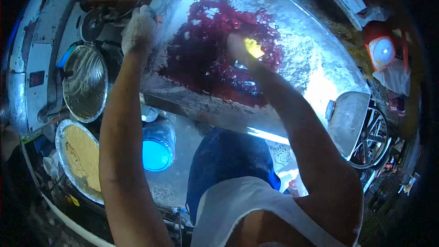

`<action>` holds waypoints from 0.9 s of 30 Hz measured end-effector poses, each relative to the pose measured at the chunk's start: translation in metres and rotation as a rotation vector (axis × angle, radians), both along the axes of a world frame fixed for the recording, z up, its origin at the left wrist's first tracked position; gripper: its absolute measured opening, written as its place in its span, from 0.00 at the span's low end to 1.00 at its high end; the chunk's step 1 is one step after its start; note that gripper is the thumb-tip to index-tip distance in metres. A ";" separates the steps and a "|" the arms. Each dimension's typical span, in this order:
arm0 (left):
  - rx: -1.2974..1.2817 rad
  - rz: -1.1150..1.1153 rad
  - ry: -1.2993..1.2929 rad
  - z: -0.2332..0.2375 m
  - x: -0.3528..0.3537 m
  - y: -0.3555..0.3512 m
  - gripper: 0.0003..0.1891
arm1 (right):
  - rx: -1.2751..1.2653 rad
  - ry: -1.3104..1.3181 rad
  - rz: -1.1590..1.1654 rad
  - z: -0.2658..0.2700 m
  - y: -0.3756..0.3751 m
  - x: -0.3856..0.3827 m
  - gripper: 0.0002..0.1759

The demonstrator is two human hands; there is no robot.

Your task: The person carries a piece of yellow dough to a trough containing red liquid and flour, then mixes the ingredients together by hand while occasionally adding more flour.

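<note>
"Since the right hand (236, 45) is over the red stuff (199, 57) in the metal tub (304, 41), which step do you record?"

"Handling the wet red stuff by hand, in my judgement. That hand is blurred and its fingers cannot be made out, so I cannot tell whether it is closed on anything."

"And the left hand (138, 29)?"

"At the tub's left edge, fingers apparently curled; whether it truly grips the rim cannot be confirmed."

"Position of the red stuff?"

"Spread across the tub's floor, beneath and around the right hand, and well to the right of the left one. A yellow patch (254, 49) shows at the right hand's wrist side; its nature is undetermined."

"What does the next move call for?"

"As I judge it, a steady tub and controlled contact, given the stuff's reach toward the near rim, where it could spill."
</note>
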State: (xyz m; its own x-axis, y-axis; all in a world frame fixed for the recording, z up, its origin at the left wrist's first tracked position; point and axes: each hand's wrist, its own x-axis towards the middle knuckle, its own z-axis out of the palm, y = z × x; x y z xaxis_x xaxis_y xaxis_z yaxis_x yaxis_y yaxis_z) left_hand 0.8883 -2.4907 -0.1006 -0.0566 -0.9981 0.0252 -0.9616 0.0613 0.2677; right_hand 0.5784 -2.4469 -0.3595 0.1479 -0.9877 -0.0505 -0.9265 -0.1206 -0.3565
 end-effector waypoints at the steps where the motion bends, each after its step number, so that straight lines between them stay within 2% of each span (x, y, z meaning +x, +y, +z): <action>1: 0.004 0.008 -0.006 0.000 0.000 0.000 0.20 | -0.053 0.040 0.010 0.032 -0.007 -0.006 0.04; 3: -0.010 -0.017 0.003 -0.002 0.003 -0.001 0.20 | -0.153 -0.205 0.062 0.018 -0.029 -0.030 0.06; 4: -0.019 -0.027 0.005 -0.004 0.003 -0.001 0.20 | 0.127 0.037 -0.069 0.070 -0.031 -0.014 0.10; 5: -0.017 -0.023 -0.001 -0.005 0.004 -0.001 0.20 | 0.280 0.085 -0.162 0.057 -0.044 -0.019 0.13; 7: -0.013 -0.048 0.016 -0.006 0.006 -0.002 0.20 | 0.327 0.071 -0.156 0.030 -0.041 -0.027 0.13; 13: 0.007 -0.015 0.019 -0.004 0.003 0.001 0.21 | 0.120 0.421 0.374 -0.075 0.020 -0.022 0.05; 16: 0.013 -0.010 0.035 0.003 0.000 0.000 0.22 | 0.001 0.573 0.579 -0.092 0.053 -0.022 0.03; 18: 0.041 0.014 0.029 0.003 -0.001 -0.001 0.24 | -0.125 0.782 0.787 -0.117 0.067 -0.031 0.04; 19: 0.038 0.018 0.030 0.005 -0.002 -0.001 0.24 | -0.327 1.029 0.997 -0.149 0.072 -0.048 0.05; 21: 0.063 0.018 0.011 0.005 -0.002 -0.002 0.24 | 0.017 0.457 0.452 -0.065 0.062 -0.018 0.04; 22: 0.070 0.020 0.004 0.004 -0.002 -0.001 0.24 | 0.090 0.321 0.246 -0.041 0.047 -0.010 0.05; 25: 0.013 0.015 0.007 -0.001 -0.001 0.001 0.23 | 0.264 0.180 -0.163 -0.004 -0.033 -0.004 0.11; 27: 0.061 0.012 0.045 0.002 0.000 -0.001 0.23 | 0.327 0.166 -0.220 -0.003 -0.055 0.005 0.13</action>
